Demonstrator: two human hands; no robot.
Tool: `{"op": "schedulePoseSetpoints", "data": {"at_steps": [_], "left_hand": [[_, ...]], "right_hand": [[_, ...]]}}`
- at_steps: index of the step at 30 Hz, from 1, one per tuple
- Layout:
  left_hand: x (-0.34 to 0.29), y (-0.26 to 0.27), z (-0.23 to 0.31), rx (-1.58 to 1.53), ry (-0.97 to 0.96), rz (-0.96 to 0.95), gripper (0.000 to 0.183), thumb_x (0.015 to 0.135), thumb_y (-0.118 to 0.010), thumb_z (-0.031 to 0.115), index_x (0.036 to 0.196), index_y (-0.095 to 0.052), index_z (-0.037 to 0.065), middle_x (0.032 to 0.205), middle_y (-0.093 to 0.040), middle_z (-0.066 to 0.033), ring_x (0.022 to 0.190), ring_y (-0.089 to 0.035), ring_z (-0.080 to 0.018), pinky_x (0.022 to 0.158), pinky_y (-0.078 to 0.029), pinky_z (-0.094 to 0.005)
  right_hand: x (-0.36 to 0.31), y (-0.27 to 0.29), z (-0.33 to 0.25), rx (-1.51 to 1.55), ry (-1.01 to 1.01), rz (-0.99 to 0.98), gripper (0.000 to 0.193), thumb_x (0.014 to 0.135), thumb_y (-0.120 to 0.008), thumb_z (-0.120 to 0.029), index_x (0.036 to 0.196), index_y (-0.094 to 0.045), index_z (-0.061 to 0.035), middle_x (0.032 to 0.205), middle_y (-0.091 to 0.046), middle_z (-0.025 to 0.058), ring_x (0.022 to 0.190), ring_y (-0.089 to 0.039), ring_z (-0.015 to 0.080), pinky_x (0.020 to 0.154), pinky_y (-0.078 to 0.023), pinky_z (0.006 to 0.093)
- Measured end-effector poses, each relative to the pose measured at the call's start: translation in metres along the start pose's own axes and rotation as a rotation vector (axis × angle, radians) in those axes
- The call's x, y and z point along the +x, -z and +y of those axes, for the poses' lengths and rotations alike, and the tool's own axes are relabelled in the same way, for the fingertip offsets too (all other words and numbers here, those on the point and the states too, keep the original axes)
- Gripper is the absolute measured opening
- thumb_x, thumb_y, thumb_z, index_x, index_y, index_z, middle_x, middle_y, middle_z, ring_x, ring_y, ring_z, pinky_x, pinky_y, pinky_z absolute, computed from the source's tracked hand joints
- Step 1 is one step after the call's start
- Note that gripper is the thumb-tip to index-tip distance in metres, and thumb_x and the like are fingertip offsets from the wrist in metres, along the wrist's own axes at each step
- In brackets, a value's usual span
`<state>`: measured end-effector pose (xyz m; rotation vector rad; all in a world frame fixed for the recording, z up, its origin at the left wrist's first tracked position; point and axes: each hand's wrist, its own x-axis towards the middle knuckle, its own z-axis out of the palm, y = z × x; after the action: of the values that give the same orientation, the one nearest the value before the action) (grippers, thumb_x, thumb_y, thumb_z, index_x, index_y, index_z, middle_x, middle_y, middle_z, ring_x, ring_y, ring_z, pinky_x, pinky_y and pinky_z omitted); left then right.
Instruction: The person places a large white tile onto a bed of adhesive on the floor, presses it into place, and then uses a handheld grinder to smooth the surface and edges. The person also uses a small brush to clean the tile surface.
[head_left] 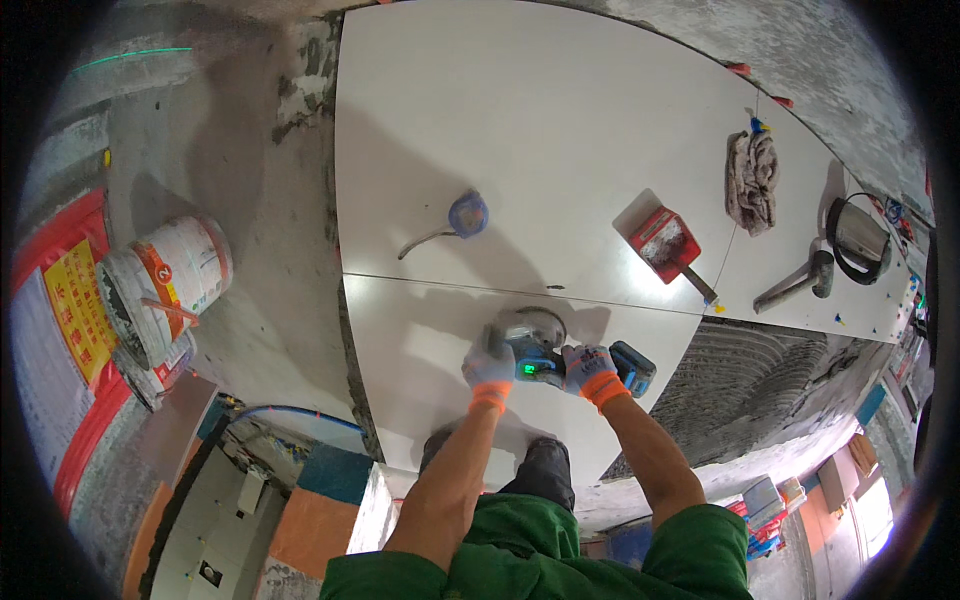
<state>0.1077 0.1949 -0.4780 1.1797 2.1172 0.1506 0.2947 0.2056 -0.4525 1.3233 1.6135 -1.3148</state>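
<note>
Large pale tiles [420, 350] lie on the floor under me, and I kneel on the near one. My left hand [488, 364], in a grey glove with an orange cuff, is wrapped round the left side of a cordless tile vibrator [540, 367]. My right hand [588, 370], gloved alike, grips its handle beside the blue battery [632, 369]. The tool has a round base plate [535, 324] that sits over the near tile, and a green light glows on its body. Whether the base presses on the tile is hard to see.
A blue round tool [468, 214] with a bent grey strip, a red scoop [662, 248], a crumpled rag [752, 185] and a dark mallet [820, 273] lie on the tiles. Ribbed mortar [760, 390] borders the near tile on the right. Stained buckets [165, 290] stand left.
</note>
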Motion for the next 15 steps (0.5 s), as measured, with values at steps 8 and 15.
{"op": "schedulePoseSetpoints", "data": {"at_steps": [8,15], "left_hand": [[0.006,0.01,-0.004,0.059,0.009,-0.034,0.032,0.086,-0.053,0.032,0.1,-0.065,0.005,0.095,-0.065,-0.017,0.089,-0.061,-0.0347,0.079,-0.049,-0.0381],[0.013,0.013,-0.013,0.027,0.076,-0.123,0.042,0.072,-0.06,0.027,0.111,-0.061,0.01,0.101,-0.064,-0.0154,0.092,-0.061,-0.0339,0.082,-0.049,-0.0413]], "right_hand": [[0.001,0.004,-0.014,-0.015,0.003,0.034,0.04,0.073,-0.059,-0.035,0.102,-0.059,-0.0055,0.092,-0.065,0.0178,0.088,-0.062,0.0334,0.076,-0.049,0.0422],[0.005,0.014,-0.024,-0.013,0.006,-0.012,0.041,0.073,-0.059,-0.037,0.101,-0.058,-0.0064,0.093,-0.065,0.0153,0.088,-0.063,0.0316,0.078,-0.049,0.0411]]}}
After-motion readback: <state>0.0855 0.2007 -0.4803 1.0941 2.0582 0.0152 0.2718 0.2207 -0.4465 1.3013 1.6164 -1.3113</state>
